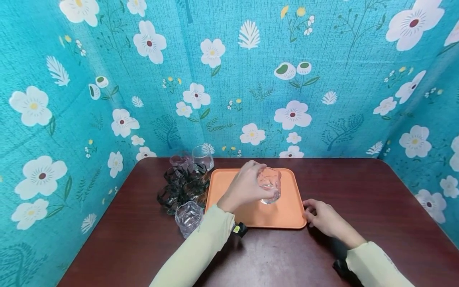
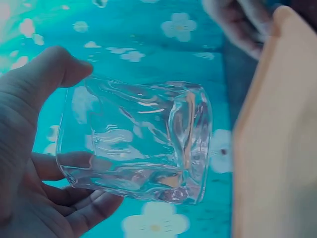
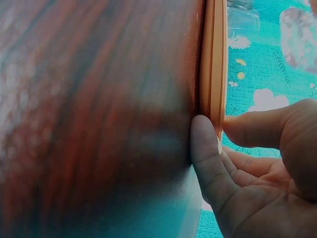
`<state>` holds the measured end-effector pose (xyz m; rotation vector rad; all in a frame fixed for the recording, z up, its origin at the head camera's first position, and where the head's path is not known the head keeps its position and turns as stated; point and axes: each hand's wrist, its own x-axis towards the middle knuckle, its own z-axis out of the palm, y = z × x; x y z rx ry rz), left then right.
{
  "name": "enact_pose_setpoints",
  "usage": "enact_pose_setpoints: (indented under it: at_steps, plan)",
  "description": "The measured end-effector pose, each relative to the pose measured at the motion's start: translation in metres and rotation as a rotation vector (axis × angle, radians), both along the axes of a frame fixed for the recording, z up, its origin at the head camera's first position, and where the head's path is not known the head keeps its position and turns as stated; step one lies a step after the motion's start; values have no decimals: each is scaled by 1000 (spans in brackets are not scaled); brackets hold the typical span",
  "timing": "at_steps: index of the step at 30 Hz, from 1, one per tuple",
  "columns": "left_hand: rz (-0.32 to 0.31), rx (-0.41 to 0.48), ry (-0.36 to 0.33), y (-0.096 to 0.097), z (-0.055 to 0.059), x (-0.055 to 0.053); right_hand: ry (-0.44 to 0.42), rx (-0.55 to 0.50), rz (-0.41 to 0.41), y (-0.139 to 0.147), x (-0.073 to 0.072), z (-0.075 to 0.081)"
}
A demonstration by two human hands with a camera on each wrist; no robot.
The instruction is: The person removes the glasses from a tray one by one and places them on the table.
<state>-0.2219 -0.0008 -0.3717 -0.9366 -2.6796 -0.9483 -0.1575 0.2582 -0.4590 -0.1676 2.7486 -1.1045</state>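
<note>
My left hand (image 1: 247, 185) grips a clear drinking glass (image 1: 270, 183) with wavy, rippled walls, thumb on one side and fingers on the other. That glass is held above an orange rectangular tray (image 1: 229, 217); in the left wrist view the glass (image 2: 133, 139) has a gap between its thick base and the tray (image 2: 277, 148). At the tray's right edge, my right hand (image 1: 324, 217) pinches the rim. Up close in the right wrist view, thumb and index finger (image 3: 205, 141) meet around the tray's rim (image 3: 213, 64).
Left of the tray stand several dark tinted glasses (image 1: 172, 195), packed together. A clear rippled glass (image 1: 189, 217) is in front of them, another clear glass (image 1: 203, 155) behind, beside a pinkish one (image 1: 180, 160). A flowered teal cloth (image 1: 229, 79) hangs behind the dark wooden table (image 1: 344, 179).
</note>
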Motion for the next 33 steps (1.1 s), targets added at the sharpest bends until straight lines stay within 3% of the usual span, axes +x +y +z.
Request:
enact_pose_setpoints:
  at_steps: [6,14,19,25,33]
  plan:
    - [9,20,41,-31,32,13,18,-1,-8,3,0,-1]
    - [48,-7,166,-88,53,35,19,-6,-2,3,-1,0]
    - [94,-24,193,-123,62,47,24,-6,-3,3,-2,1]
    - [185,-16,272,-166,66,64,4,-21,-6,1,-2,1]
    - [378,-49,310,-216,69,102,-52,-20,-12,2,-3,0]
